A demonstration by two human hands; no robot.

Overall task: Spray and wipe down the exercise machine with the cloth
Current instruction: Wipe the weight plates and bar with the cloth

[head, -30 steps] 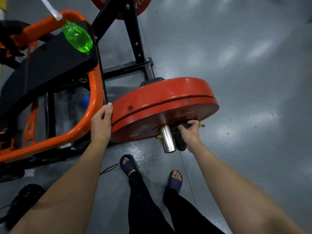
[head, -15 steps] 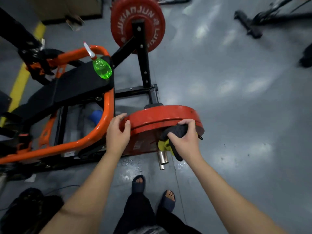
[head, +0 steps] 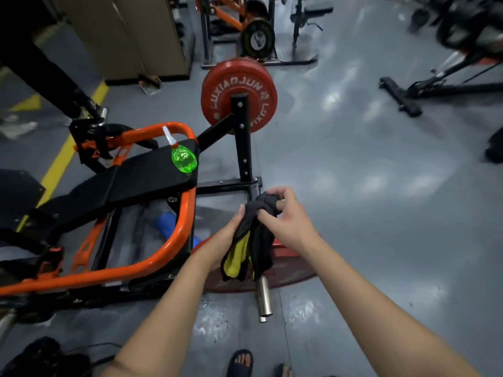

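Both hands have left the red plate (head: 288, 270) at lower centre: my right hand (head: 287, 223) pinches the bunched cloth (head: 258, 240) mid-frame with curled fingers, while my left hand (head: 227, 238) lies against it, grip hidden, so I judge I'm refolding before more wiping.

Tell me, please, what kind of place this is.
Most likely a gym: a red weight plate sits on a black and orange machine with a padded bench, and more plate-loaded equipment stands behind on the grey floor.

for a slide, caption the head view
Left hand and right hand hold a black-and-yellow cloth over a red weight plate; green plastic spray bottle lies on the black padded seat
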